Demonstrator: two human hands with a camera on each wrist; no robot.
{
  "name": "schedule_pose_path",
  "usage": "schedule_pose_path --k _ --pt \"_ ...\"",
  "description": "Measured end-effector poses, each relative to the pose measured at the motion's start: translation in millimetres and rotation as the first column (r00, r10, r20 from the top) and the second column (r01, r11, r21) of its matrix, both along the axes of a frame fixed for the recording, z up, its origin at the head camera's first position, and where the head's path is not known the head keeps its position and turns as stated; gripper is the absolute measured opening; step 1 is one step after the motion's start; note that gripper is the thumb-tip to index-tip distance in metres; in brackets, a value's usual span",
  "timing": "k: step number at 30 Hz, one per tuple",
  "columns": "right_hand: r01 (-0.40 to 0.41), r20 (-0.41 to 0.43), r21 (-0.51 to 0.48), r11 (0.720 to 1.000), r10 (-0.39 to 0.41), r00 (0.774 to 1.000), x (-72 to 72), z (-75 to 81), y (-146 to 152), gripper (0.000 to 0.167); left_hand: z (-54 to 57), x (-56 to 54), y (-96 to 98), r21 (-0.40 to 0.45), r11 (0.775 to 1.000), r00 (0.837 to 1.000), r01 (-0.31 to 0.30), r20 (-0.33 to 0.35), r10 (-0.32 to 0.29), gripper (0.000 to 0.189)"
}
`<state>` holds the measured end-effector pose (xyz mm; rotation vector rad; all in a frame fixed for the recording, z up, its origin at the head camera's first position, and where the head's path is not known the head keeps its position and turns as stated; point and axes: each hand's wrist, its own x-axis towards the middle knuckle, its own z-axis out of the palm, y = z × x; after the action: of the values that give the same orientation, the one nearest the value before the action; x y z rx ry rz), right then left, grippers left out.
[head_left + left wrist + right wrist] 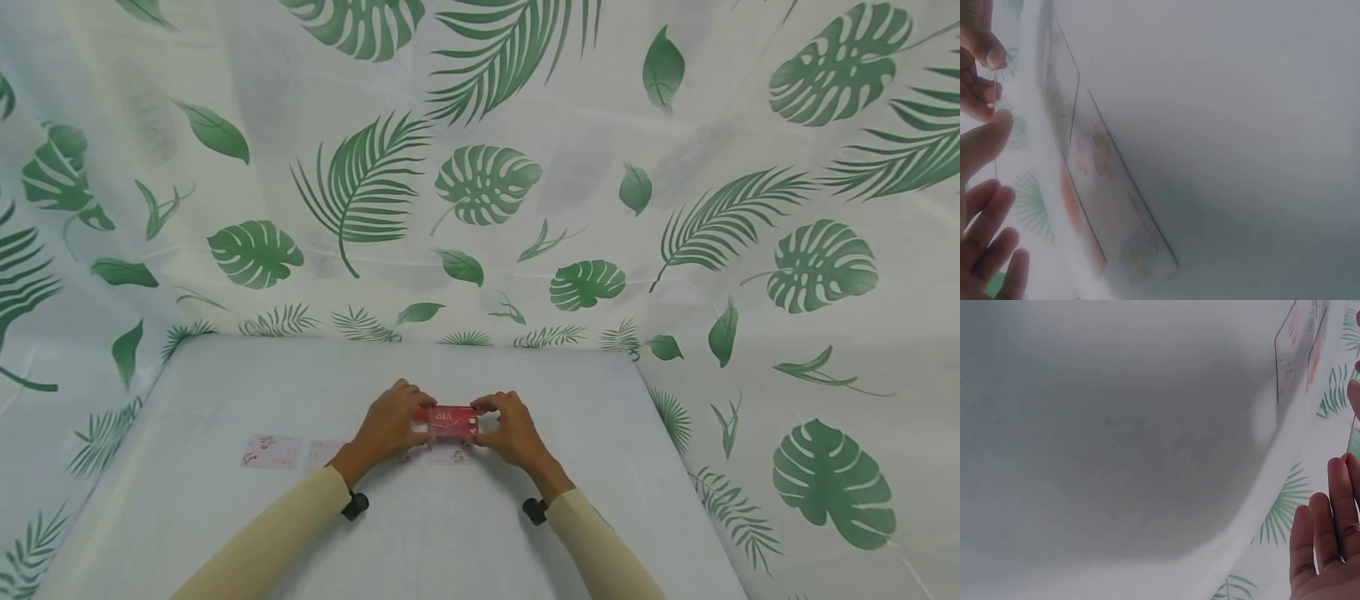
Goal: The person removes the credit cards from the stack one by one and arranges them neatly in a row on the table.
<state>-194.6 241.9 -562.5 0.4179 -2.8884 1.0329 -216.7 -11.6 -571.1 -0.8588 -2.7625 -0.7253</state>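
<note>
A red card marked "VIP" is held above the white table between both hands. My left hand pinches its left end between thumb and fingers. At the opposite end, the thumb and fingers of my right hand grip the card's edge. Both wrist views show the card almost edge-on, as a thin line, with the other fingers of the left hand and right hand extended. Just below the red card, a pale pink printed card lies on the table, partly covered by the hands in the head view.
More pale pink cards lie in a row to the left: one at the far left, another partly behind the left forearm. The white tabletop ends at a leaf-printed curtain at the back and sides.
</note>
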Motion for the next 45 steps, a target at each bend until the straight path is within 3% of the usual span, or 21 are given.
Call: schedule_pose_path --k 8,19,32,45 --pt "0.01 0.003 -0.008 1.0 -0.01 1.0 4.6 -0.8 6.6 0.054 -3.3 3.3 5.2 0.049 0.999 1.0 0.002 -0.004 -0.002 0.053" --pt "0.02 -0.023 0.002 1.0 -0.02 1.0 9.7 0.5 14.8 0.053 -1.2 4.4 12.3 0.047 0.998 0.999 0.03 -0.028 -0.029 0.05" --pt "0.061 0.013 0.012 0.998 -0.061 0.998 15.4 0.1 23.7 0.053 -0.9 8.4 20.7 0.078 0.995 0.998 0.055 -0.025 -0.053 0.048" --pt "0.061 -0.013 -0.003 0.998 -0.061 0.998 18.5 -1.1 33.1 0.055 -5.4 10.1 30.4 0.084 0.995 0.999 0.046 -0.02 -0.044 0.05"
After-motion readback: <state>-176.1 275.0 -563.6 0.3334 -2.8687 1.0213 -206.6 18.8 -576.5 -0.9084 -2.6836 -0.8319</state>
